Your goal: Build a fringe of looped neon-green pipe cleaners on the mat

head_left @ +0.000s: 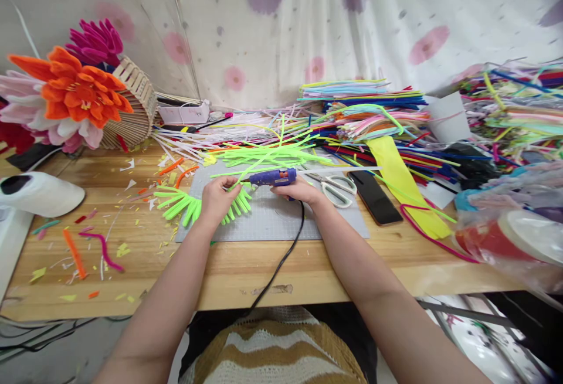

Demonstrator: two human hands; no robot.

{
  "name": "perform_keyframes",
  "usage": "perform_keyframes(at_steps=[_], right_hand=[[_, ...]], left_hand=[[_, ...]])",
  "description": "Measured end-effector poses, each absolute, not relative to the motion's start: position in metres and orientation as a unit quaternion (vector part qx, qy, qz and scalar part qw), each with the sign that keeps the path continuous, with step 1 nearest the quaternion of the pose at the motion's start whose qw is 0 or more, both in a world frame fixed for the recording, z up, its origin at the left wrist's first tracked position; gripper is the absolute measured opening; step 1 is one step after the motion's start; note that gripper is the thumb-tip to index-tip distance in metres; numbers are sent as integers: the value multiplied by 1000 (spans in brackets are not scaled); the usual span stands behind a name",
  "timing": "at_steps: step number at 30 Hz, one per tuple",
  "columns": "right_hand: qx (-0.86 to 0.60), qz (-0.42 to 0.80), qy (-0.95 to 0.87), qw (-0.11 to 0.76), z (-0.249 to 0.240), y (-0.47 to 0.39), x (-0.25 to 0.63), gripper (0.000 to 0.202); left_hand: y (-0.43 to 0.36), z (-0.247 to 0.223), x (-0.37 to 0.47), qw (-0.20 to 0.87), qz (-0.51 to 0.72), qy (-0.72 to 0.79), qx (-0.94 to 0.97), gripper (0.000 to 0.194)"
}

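My right hand (295, 189) is wrapped round a blue glue gun (275, 177), whose nozzle points left and whose black cord hangs over the table's front edge. A long whitish glue stick sticks out of its back. Close to the nozzle, my left hand (219, 196) pinches a green pipe cleaner (259, 161) between thumb and fingers. Below that hand, a fringe of short green strips (176, 201) fans out on the grey cutting mat (281, 220). Scissors with pale handles (336, 189) lie on the mat, right of my right hand.
Loose green pipe cleaners (272, 152) and multicoloured bundles (369, 114) fill the back. A black phone (375, 197), yellow strip (402, 187) and wrapped roll (514, 234) lie right. Scraps, a white device (41, 193) and a basket (132, 105) with fuzzy flowers are left.
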State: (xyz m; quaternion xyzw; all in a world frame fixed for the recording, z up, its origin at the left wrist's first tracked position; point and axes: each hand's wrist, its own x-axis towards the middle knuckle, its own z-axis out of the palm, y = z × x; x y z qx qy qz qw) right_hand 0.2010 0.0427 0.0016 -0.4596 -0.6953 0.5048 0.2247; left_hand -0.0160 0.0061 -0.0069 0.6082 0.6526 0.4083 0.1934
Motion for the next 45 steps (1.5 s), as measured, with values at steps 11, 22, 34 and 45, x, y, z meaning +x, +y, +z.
perform_keyframes(at_steps=[11, 22, 34, 45], right_hand=[[-471, 505, -688, 224, 2, 43, 201, 14], [-449, 543, -660, 259, 0, 45, 202, 21], [-302, 669, -595, 328, 24, 40, 210, 27], [-351, 530, -642, 429, 86, 50, 104, 41]], left_hand=[[6, -8, -16, 212, 423, 651, 594, 23], [9, -12, -17, 272, 454, 638, 559, 27], [18, -15, -23, 247, 409, 672, 565, 43], [-11, 51, -11, 359, 507, 513, 592, 35]])
